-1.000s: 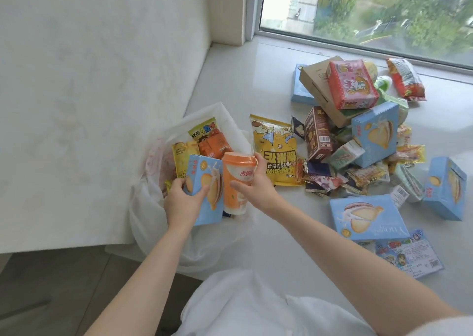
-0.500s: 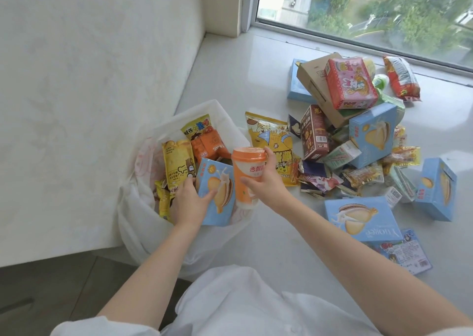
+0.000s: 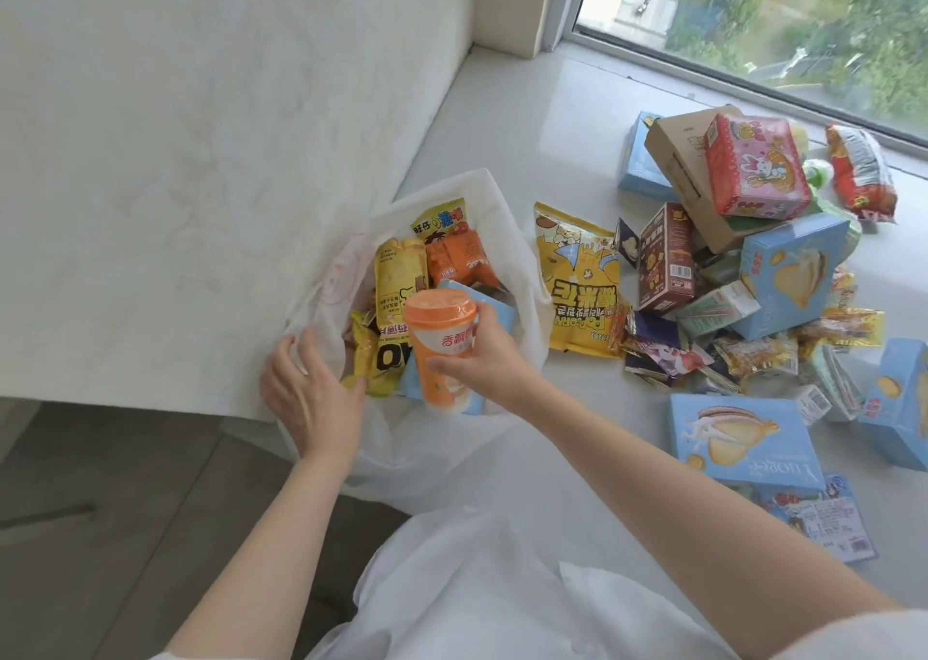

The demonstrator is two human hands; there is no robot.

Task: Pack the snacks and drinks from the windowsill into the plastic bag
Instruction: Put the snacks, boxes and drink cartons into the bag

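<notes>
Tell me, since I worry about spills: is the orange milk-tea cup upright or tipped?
Roughly upright: the orange milk-tea cup has its lid uppermost, gripped by the right hand over the white plastic bag.

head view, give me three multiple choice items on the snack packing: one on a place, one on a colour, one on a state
1. Where is the yellow popcorn bag?
A. inside the plastic bag
B. on the windowsill beside the plastic bag
C. in the left hand

2. What colour is the cup's lid?
A. orange
B. green
C. black

3. What is the right hand doing?
A. resting flat
B. gripping the cup
C. pinching a box

Key: 1 B, it lies right of the plastic bag. 2 A, the cup has an orange top. 3 B, fingers wrap the cup.
</notes>
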